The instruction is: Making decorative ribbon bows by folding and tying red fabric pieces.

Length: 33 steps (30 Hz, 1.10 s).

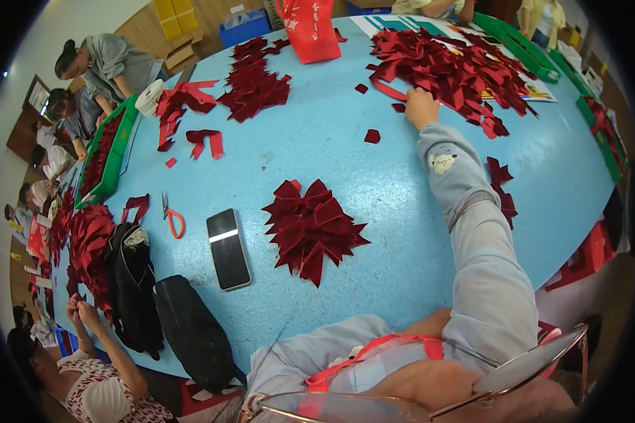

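My right arm reaches far across the table, and my right hand (pixel 422 109) is at the near edge of a large heap of dark red velvet bows (pixel 448 70). Its curled fingers pinch the end of a red ribbon strip (pixel 389 89). By my right elbow, a little skin of my left hand (pixel 437 323) shows in front of my body; its fingers are hidden. Before me lies a rounded cluster of dark red velvet bows (pixel 314 229) with pointed ends. Small velvet scraps (pixel 372 136) lie between it and the heap.
Left of the cluster are a phone (pixel 229 250), orange-handled scissors (pixel 173 217) and black pouches (pixel 190 331). More bows (pixel 254 92) lie farther off, near a red bag (pixel 312 32). Green trays (pixel 109 151) stand along the table edges. A co-worker (pixel 95 381) sits at lower left; others work beyond.
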Motion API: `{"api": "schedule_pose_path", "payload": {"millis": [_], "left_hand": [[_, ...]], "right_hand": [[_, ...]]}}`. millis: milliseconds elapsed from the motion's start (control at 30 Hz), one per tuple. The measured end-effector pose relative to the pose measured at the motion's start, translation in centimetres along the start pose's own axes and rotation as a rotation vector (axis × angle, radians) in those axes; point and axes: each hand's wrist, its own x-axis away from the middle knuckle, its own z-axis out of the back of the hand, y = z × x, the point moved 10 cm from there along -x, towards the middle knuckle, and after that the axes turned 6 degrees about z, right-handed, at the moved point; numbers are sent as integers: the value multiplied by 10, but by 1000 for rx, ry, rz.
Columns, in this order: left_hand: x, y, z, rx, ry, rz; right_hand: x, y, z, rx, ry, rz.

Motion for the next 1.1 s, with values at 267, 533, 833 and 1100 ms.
{"api": "schedule_pose_path", "payload": {"millis": [267, 533, 833, 1100], "left_hand": [[30, 1, -57, -717, -74, -1205], [95, 36, 4, -326, 356, -1218], [231, 116, 27, 123, 410, -1138], [228, 82, -86, 355, -409, -762]], "right_hand": [[-12, 25, 237, -321, 495, 160], [105, -20, 526, -510, 412, 263], [271, -86, 550, -1110, -179, 447], [343, -92, 520, -1390, -397, 755]]}}
